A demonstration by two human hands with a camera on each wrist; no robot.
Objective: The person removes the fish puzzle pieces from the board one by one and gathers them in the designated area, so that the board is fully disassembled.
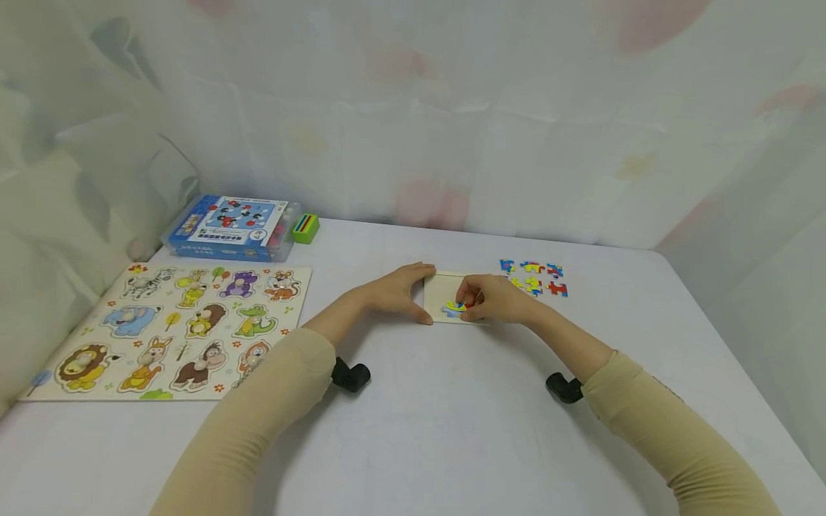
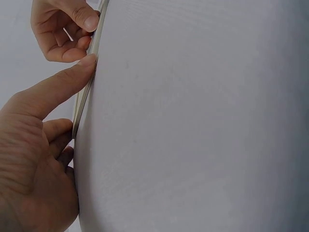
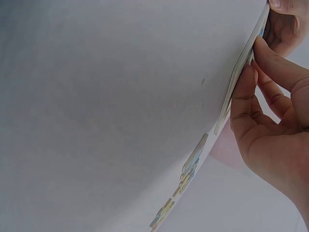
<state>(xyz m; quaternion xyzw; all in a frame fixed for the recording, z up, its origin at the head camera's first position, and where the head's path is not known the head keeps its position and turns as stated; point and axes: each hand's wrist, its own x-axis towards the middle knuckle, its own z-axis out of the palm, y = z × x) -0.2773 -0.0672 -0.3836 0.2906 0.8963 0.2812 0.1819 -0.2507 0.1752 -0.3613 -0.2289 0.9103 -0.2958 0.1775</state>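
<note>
A small pale wooden puzzle tray (image 1: 440, 288) lies flat on the white table. My left hand (image 1: 395, 291) grips its left side, thumb at the near corner and fingers at the far one. In the left wrist view, the thumb (image 2: 72, 79) rests at the tray's edge. Over the tray's near right part, my right hand (image 1: 500, 297) pinches a small jigsaw piece (image 1: 469, 305) with red on it, mostly hidden by the fingers. Beside the fingertips, a yellow and blue jigsaw piece (image 1: 453, 310) sits in the tray. Several loose jigsaw pieces (image 1: 556, 289) lie just right of the tray.
A large animal peg puzzle board (image 1: 171, 287) covers the table's left side. Behind it stand a clear and blue plastic box (image 1: 229, 228) and a small green block (image 1: 306, 228) with coloured stripes. A pale curtain (image 1: 413, 129) hangs along the back edge.
</note>
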